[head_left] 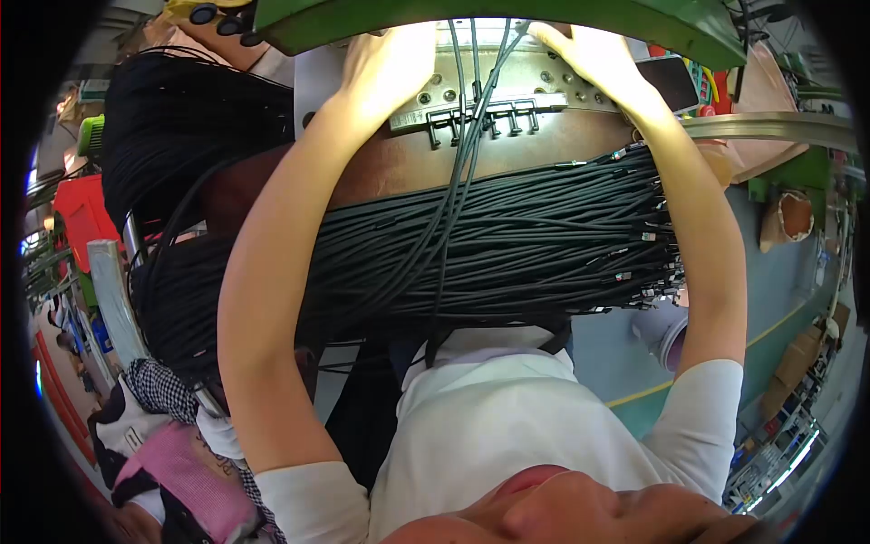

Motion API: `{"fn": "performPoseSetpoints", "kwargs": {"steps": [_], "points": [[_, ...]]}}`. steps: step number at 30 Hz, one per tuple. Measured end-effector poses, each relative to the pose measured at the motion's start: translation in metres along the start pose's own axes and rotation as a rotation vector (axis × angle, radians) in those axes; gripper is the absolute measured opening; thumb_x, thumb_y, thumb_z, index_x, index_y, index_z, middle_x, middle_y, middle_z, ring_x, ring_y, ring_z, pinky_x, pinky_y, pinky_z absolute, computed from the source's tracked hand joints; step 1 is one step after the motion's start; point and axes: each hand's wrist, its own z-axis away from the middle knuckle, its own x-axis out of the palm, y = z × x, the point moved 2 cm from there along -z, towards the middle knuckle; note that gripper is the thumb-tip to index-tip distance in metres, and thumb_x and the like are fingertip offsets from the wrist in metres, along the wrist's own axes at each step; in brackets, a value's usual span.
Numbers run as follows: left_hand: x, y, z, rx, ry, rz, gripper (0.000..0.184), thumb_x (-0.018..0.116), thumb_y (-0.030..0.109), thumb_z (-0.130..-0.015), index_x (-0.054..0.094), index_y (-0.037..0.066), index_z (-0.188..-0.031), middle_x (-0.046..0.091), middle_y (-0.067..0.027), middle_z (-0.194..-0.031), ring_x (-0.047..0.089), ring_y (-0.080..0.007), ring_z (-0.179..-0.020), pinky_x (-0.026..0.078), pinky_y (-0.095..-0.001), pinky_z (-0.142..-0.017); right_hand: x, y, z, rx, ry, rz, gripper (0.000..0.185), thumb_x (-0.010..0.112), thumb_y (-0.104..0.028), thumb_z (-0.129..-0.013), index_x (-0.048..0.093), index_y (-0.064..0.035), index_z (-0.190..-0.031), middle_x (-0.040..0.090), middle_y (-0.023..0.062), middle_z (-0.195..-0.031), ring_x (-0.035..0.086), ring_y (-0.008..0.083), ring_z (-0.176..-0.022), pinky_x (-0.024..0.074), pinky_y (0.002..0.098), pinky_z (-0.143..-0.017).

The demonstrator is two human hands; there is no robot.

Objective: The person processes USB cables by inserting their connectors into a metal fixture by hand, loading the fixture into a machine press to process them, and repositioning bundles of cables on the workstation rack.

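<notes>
Both my arms reach forward to a metal mould plate [444, 77] under a bright light. My left hand [390, 65] lies at the plate's left side, overexposed, its fingers hidden at the far edge. On the right, my right hand [584, 56] is at the plate's far edge, near the black cables [490, 82]; whether it holds one is not clear. These cables run over a metal bar [528, 103] with several small black clips and down towards me. A thick bundle of black cables [390, 254] with small connectors at its right end lies across the front.
A green machine beam [507, 25] crosses just above my hands. More black cable [186, 136] is heaped at the left. A metal rail [770, 129] stands at the right. A person in a pink garment [186, 476] is at the lower left. A bucket [660, 335] is below right.
</notes>
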Motion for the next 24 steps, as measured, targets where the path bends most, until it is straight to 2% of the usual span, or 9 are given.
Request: {"fn": "performPoseSetpoints", "kwargs": {"steps": [4,8,13,14,15,18,21,23,24], "points": [[-0.021,0.031,0.104,0.252,0.589,0.242,0.046,0.054,0.015,-0.089,0.047,0.0,-0.132,0.055,-0.0181,-0.127,0.055,-0.0319,-0.112,0.043,-0.0368,-0.095,0.006,0.009,-0.015,-0.191,-0.046,-0.08,0.054,0.042,-0.037,-0.097,0.041,-0.0016,-0.138,0.051,0.0178,-0.131,0.055,0.0318,-0.108,0.0441,0.0379,-0.094],[-0.014,0.049,0.207,0.27,0.281,0.605,0.054,0.056,0.018,-0.089,0.041,-0.005,-0.136,0.045,-0.0179,-0.141,0.044,-0.0294,-0.13,0.033,-0.0347,-0.108,0.019,0.021,-0.034,-0.542,-0.082,-0.257,0.054,0.041,-0.038,-0.098,0.041,-0.0021,-0.137,0.052,0.0172,-0.13,0.055,0.0315,-0.106,0.0427,0.0405,-0.094],[0.06,0.045,0.281,0.397,-0.442,1.062,0.047,0.049,0.017,-0.094,0.044,0.001,-0.137,0.046,-0.0155,-0.141,0.048,-0.0287,-0.127,0.038,-0.0342,-0.104,-0.004,0.014,0.017,-0.212,-0.119,-0.124,0.055,0.037,-0.042,-0.098,0.031,-0.0185,-0.147,0.033,0.0191,-0.148,0.035,0.0436,-0.131,0.0263,0.0445,-0.112],[0.084,0.037,0.295,0.386,-0.532,1.051,0.045,0.047,0.019,-0.095,0.045,0.002,-0.137,0.047,-0.0156,-0.14,0.049,-0.0283,-0.125,0.039,-0.034,-0.103,0.015,0.023,0.064,-0.389,0.588,-0.028,0.04,0.053,-0.021,-0.092,0.052,-0.0026,-0.128,0.057,0.0141,-0.127,0.058,0.0284,-0.108,0.0455,0.0352,-0.093],[0.101,0.034,0.302,0.381,-0.538,1.056,0.045,0.047,0.019,-0.095,0.045,0.002,-0.137,0.047,-0.0156,-0.14,0.049,-0.0283,-0.125,0.039,-0.034,-0.103,0.016,0.031,0.1,-0.571,0.665,-0.332,0.039,0.058,-0.013,-0.088,0.055,-0.0031,-0.125,0.057,0.0122,-0.129,0.058,0.0269,-0.112,0.0446,0.0341,-0.095],[0.185,0.006,0.318,-0.445,-0.656,0.764,0.047,0.047,0.025,-0.096,0.044,0.002,-0.138,0.049,-0.0145,-0.137,0.05,-0.0283,-0.123,0.037,-0.0352,-0.104,0.047,0.107,0.202,-0.271,0.933,-0.606,0.029,0.049,-0.007,-0.091,0.057,0.0017,-0.118,0.06,0.0162,-0.118,0.058,0.0248,-0.106,0.0437,0.0329,-0.095],[0.331,-0.039,0.332,-0.409,-0.095,0.458,0.052,0.041,0.034,-0.097,0.041,0.004,-0.14,0.044,-0.0132,-0.142,0.043,-0.0298,-0.128,0.03,-0.0394,-0.109,0.113,0.179,0.255,0.488,1.317,-0.929,0.03,0.044,-0.008,-0.096,0.052,0.0028,-0.122,0.057,0.0159,-0.118,0.056,0.0216,-0.103,0.0445,0.031,-0.091],[0.415,-0.057,0.339,-0.317,0.104,0.367,0.056,0.037,0.04,-0.098,0.04,0.005,-0.141,0.04,-0.0123,-0.145,0.039,-0.0308,-0.131,0.025,-0.0422,-0.112,0.205,0.222,0.298,0.634,0.923,-0.461,0.032,0.042,-0.007,-0.095,0.048,0.0038,-0.125,0.054,0.0143,-0.119,0.053,0.0213,-0.105,0.0425,0.0306,-0.091],[0.441,-0.061,0.34,-0.295,0.174,0.343,0.057,0.034,0.043,-0.098,0.039,0.006,-0.142,0.038,-0.0118,-0.147,0.037,-0.0312,-0.132,0.022,-0.0436,-0.114,0.198,0.172,0.294,0.581,0.699,-0.839,0.037,0.046,-0.006,-0.092,0.047,0.0025,-0.128,0.053,0.0157,-0.125,0.052,0.0237,-0.112,0.041,0.0318,-0.096]]}}
